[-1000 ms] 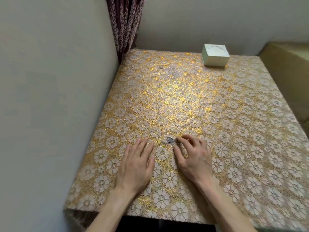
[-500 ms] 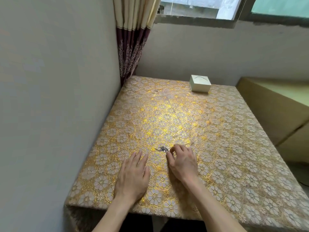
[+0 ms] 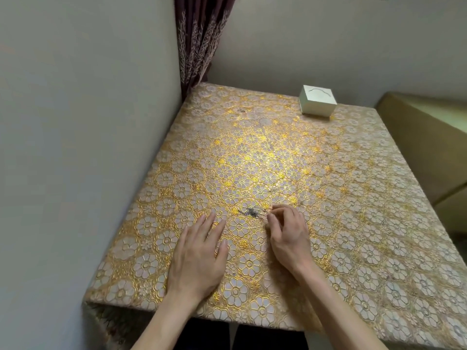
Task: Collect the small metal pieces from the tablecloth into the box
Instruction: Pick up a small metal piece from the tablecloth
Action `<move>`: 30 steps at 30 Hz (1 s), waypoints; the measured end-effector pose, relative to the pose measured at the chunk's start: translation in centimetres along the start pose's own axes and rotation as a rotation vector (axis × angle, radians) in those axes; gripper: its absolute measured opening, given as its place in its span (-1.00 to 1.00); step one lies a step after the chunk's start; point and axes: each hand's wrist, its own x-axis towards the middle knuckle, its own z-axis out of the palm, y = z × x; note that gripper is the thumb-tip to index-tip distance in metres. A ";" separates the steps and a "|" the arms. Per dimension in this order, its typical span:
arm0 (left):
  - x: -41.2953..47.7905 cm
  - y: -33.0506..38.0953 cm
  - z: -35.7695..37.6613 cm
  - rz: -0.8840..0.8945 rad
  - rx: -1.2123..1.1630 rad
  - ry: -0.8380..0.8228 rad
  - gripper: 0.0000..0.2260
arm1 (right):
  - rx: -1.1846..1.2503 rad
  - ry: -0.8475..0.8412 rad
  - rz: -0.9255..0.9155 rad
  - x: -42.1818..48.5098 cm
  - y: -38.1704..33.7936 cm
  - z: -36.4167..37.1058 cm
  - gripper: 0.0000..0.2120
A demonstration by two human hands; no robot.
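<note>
The metal pieces [image 3: 251, 212] are just a tiny dark smudge, can't count them. My right grip [image 3: 290, 234] curls over its own fingertips, so no idea if it's pinching one. Counter [image 3: 379, 248] runs off the bottom right edge.

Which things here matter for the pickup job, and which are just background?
Job:
metal pieces, clustered near the front edge
white box, far edge
tablecloth
right hand, fingers curled beside the pieces
left hand, flat on the cloth

Lying about:
curtain
tan furniture
wall
</note>
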 end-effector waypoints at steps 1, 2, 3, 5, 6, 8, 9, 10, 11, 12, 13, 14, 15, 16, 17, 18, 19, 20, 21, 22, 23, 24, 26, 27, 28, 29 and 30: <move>0.0 -0.1 0.1 0.001 -0.002 0.005 -0.47 | 0.025 -0.006 -0.008 0.0 0.1 -0.2 -0.95; -0.1 -0.1 0.1 0.003 -0.002 0.010 -0.48 | 0.045 -0.012 -0.017 -0.1 0.2 -0.3 -0.95; -0.1 -0.2 0.2 0.007 -0.004 0.012 -0.49 | 0.067 -0.014 -0.021 -0.3 0.4 -0.5 -0.94; -0.1 -0.3 0.4 0.010 -0.009 0.007 -0.49 | 0.117 -0.005 -0.009 -0.6 0.4 -0.8 -0.94; -0.1 -0.4 0.4 0.007 -0.011 0.001 -0.49 | 0.140 -0.002 0.005 -0.9 0.4 -1.0 -0.95; -0.1 -0.3 0.4 -0.003 -0.013 -0.011 -0.49 | 0.151 -0.004 0.017 -1.7 0.3 -1.2 -0.97; 0.1 -0.3 0.3 -0.012 -0.017 -0.013 -0.48 | 0.139 0.000 0.009 -1.9 0.3 -1.3 -0.98; 0.2 -0.2 0.1 -0.022 -0.022 -0.012 -0.48 | 0.128 0.009 0.001 -2.2 0.2 -1.3 -0.98; 0.4 -0.1 0.0 -0.031 -0.028 -0.008 -0.48 | 0.120 0.021 0.001 -2.3 0.2 -1.3 -0.98; 0.4 0.0 -0.2 -0.038 -0.032 -0.003 -0.48 | 0.116 0.034 0.005 -2.3 0.2 -1.3 -0.98; 0.5 0.2 -0.3 -0.042 -0.034 0.000 -0.48 | 0.108 0.049 0.009 -2.1 0.1 -1.3 -0.96; 0.5 0.3 -0.4 -0.042 -0.029 -0.002 -0.48 | 0.092 0.062 0.012 -1.9 0.0 -1.3 -0.92; 0.4 0.3 -0.4 -0.039 -0.017 -0.008 -0.48 | 0.068 0.067 0.014 -1.6 -0.1 -1.2 -0.87; 0.3 0.3 -0.3 -0.036 -0.001 -0.014 -0.48 | 0.042 0.060 0.011 -1.4 -0.2 -1.3 -0.82; 0.3 0.3 -0.3 -0.032 0.016 -0.016 -0.48 | 0.012 0.049 -0.002 -1.1 -0.3 -1.3 -0.78; 0.3 0.4 -0.3 -0.029 0.030 -0.017 -0.47 | -0.026 0.036 -0.024 -1.0 -0.4 -1.3 -0.76; 0.3 0.4 -0.3 -0.026 0.042 -0.019 -0.47 | -0.071 0.020 -0.048 -0.9 -0.5 -1.3 -0.74; 0.3 0.5 -0.3 -0.023 0.050 -0.021 -0.47 | -0.116 0.000 -0.067 -1.0 -0.5 -1.3 -0.72; 0.3 0.5 -0.3 -0.021 0.055 -0.022 -0.47 | -0.154 -0.017 -0.083 -1.1 -0.6 -1.3 -0.71; 0.3 0.5 -0.3 -0.020 0.058 -0.023 -0.47 | -0.188 -0.021 -0.098 -1.3 -0.6 -1.3 -0.70; 0.3 0.5 -0.3 -0.021 0.058 -0.023 -0.47 | -0.218 -0.014 -0.115 -1.5 -0.6 -1.2 -0.70; 0.3 0.5 -0.3 -0.022 0.058 -0.024 -0.47 | -0.244 -0.001 -0.136 -1.7 -0.6 -1.1 -0.72; 0.3 0.5 -0.3 -0.024 0.056 -0.024 -0.48 | -0.291 0.032 -0.187 -2.1 -0.7 -0.8 -0.77; 0.3 0.5 -0.3 -0.023 0.052 -0.023 -0.49 | -0.304 0.047 -0.207 -2.2 -0.8 -0.7 -0.80; 0.3 0.5 -0.4 -0.022 0.048 -0.022 -0.49 | -0.302 0.060 -0.207 -2.2 -1.0 -0.7 -0.82; 0.3 0.4 -0.4 -0.021 0.044 -0.023 -0.50 | -0.279 0.067 -0.187 -2.2 -1.1 -0.7 -0.83; 0.3 0.4 -0.4 -0.022 0.041 -0.026 -0.50 | -0.240 0.072 -0.157 -2.1 -1.3 -0.8 -0.84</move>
